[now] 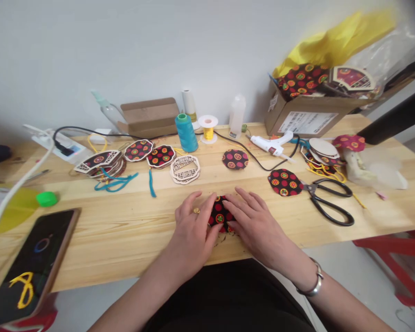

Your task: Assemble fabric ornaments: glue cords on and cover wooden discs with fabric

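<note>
A piece of black fabric (221, 215) with red dots and flower rounds lies on the wooden table in front of me, partly hidden by my fingers. My left hand (194, 226) holds its left side, thumb at the lower edge and forefinger along the upper left. On the opposite side my right hand (259, 223) grips it with thumb and fingertips. Small dark scraps lie just below the fabric. Beyond my hands are a cut-out wooden frame (185, 169) and a fabric round (235, 159). Another fabric round (285, 182) touches the tips of black-handled scissors (327, 196).
A white glue gun (271, 144) lies at the back right before a cardboard box (299, 115). Teal thread (186, 133) and a yellow spool (208, 130) stand at the back. Finished ornaments (100, 162) are piled left. A phone (31, 263) lies near the front left.
</note>
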The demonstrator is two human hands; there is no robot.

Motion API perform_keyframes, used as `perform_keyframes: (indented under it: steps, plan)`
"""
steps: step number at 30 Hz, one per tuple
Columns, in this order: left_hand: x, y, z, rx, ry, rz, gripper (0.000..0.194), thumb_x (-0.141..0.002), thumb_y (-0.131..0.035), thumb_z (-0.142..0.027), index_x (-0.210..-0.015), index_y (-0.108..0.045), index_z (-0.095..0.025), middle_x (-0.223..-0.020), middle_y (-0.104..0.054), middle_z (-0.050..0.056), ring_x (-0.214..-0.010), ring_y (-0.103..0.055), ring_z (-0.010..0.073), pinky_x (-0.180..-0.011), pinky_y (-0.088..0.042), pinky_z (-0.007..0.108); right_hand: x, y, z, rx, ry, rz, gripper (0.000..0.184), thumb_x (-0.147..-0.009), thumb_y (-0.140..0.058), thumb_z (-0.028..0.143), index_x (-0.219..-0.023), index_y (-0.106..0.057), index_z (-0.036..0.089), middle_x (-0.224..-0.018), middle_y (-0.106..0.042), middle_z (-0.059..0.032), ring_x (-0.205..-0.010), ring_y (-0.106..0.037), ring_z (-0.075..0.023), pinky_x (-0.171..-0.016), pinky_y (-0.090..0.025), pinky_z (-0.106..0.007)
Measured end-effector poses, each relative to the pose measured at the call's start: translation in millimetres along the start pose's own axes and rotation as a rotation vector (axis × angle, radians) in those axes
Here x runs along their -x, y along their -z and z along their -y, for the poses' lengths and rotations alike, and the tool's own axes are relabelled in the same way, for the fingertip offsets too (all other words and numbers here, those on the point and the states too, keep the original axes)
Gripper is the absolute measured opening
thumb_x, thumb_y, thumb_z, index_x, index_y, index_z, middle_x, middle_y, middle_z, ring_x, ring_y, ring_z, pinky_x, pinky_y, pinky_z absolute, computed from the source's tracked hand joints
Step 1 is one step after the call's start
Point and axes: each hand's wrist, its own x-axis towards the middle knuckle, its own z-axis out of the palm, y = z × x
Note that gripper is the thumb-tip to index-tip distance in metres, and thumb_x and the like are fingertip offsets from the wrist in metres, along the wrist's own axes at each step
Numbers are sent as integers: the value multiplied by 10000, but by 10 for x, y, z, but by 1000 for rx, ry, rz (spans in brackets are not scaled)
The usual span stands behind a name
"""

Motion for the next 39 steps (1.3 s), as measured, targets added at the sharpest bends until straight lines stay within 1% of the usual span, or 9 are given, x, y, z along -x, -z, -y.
perform_keyframes:
  steps: [3,9,14,17,21,25,30,35,39]
  plan:
    - [6,-18,18,-20,6,7,540,-879,-535,-234,-1379,-359,-131,-1133,-624,153,-1274,-376,328,-977,-373,538,-7,5,0,3,-5,4,375,-938,-437,178,-1306,-509,155,-1390,-516,-91,-1354,-358,-297,-1061,-370,-532]
    - [18,8,22,-7,17,13,514,-886,-528,-230,-1369,-370,-151,-1207,-583,159,-1273,-383,324,-971,-384,539,-10,35,6,-24,-11,0,372,-937,-442,180,-1302,-508,159,-1389,-516,-90,-1358,-356,-290,-1070,-371,-522]
    - [29,83,105,0,-5,-123,450,-900,-484,-144,-1343,-411,-174,-1237,-595,120,-1256,-399,287,-989,-397,494,29,115,-26,-62,-42,-71,353,-930,-464,183,-1270,-531,114,-1357,-539,-130,-1339,-385,-283,-1052,-398,-515]
    - [77,101,140,-64,-56,-167,427,-875,-427,-28,-1265,-497,-186,-1249,-619,84,-1228,-412,290,-978,-386,499,76,139,-9,-28,-32,-43,353,-945,-455,233,-1269,-539,122,-1369,-534,-112,-1345,-382,-278,-1072,-373,-519]
    - [179,92,109,-145,-99,-157,447,-845,-403,26,-1224,-550,-160,-1272,-621,75,-1219,-402,327,-941,-363,518,133,149,62,29,31,34,416,-976,-388,334,-1334,-485,144,-1410,-498,-63,-1368,-349,-269,-1103,-310,-551]
    - [249,93,61,-148,-134,-124,463,-823,-409,48,-1215,-573,-135,-1278,-623,68,-1219,-400,339,-935,-337,515,177,167,97,57,43,76,492,-974,-365,415,-1369,-441,132,-1447,-445,-61,-1378,-327,-281,-1098,-288,-589]
    - [264,73,48,-140,-151,-110,471,-789,-415,74,-1160,-613,-138,-1230,-658,45,-1175,-430,336,-894,-324,496,228,160,99,42,33,73,487,-961,-395,433,-1339,-476,137,-1420,-479,-71,-1372,-338,-287,-1099,-272,-598]
    - [271,61,72,-126,-154,-112,489,-795,-408,71,-1181,-593,-166,-1223,-660,41,-1152,-449,310,-882,-330,484,253,156,89,36,33,81,458,-959,-410,386,-1340,-473,140,-1421,-479,-79,-1375,-334,-287,-1098,-277,-592]
    - [240,140,132,-86,-114,-172,500,-802,-387,83,-1206,-558,-157,-1263,-620,92,-1173,-434,288,-912,-364,482,278,176,16,66,4,-17,493,-956,-415,358,-1373,-420,95,-1446,-440,-123,-1368,-341,-301,-1066,-332,-584]
